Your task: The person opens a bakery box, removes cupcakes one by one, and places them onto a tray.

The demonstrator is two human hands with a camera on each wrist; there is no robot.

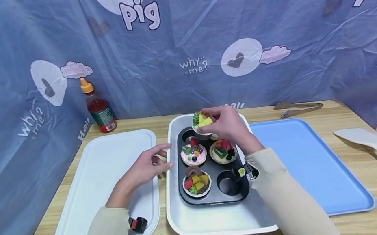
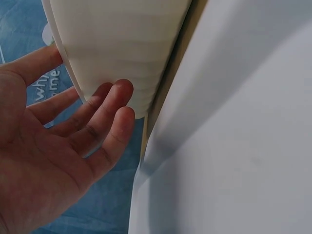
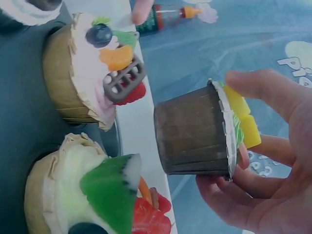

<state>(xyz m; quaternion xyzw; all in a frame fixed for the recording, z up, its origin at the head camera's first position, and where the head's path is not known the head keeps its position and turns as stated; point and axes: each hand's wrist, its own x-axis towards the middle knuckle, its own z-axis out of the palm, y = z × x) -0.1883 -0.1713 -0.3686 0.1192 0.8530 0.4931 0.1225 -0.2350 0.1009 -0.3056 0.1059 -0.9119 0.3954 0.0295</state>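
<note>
cupcake (image 1: 204, 120) hangs above the far end of the pan (image 1: 216, 198), grasped in the right hand (image 1: 227, 124): thumb on one side of the rim, fingers on the other. i reckon that grip spares the paper wall and leaves the tapered base exposed. nearest me on screen is the bare floor of the tub (image 1: 223, 223); the pan sits inside it, probably so the sides fence it in. its near right hole (image 1: 228, 184) is vacant; the near left bears a fruit cake (image 1: 197, 184). next come a pink cake (image 1: 194, 156) and a strawberry cake (image 1: 223, 152), toppings up, likely so nothing gets squashed. at the tub's left wall i see the left hand (image 1: 144, 165), fingers spread, loosely bent, gripping nothing; perhaps it steadies the tub. the right sleeve (image 1: 290, 196) slants in across the opposite side. a white tray (image 1: 102, 180) and a blue tray (image 1: 303, 165) flank the tub. farther off, tongs (image 1: 314, 106) and a sauce bottle (image 1: 100, 113) sit by the cloth (image 1: 167, 79).
</note>
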